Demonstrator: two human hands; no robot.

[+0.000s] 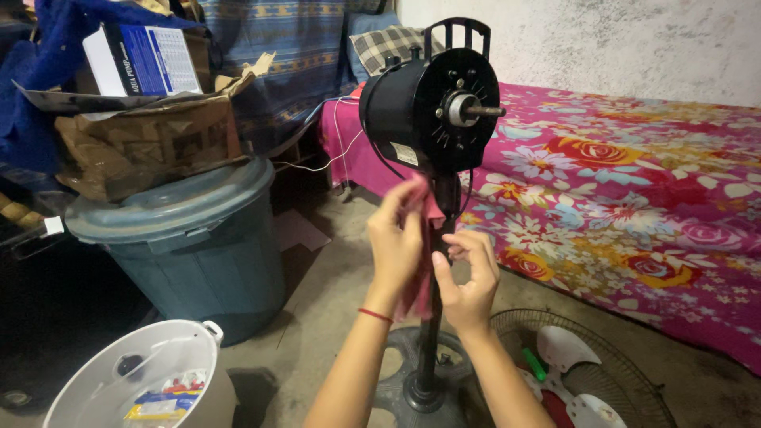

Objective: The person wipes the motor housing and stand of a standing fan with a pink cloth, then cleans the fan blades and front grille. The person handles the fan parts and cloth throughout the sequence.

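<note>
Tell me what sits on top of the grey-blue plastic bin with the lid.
A torn brown cardboard box rests on the grey-blue bin's lid, holding a white-and-blue carton. Its other contents are hidden by its flaps and blue cloth.

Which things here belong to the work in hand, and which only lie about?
In hand: left hand and right hand holding pink cloth at black fan stand pole; black fan motor housing.
Lying about: grey lidded plastic bin; white bucket; torn cardboard box; fan grille.
</note>
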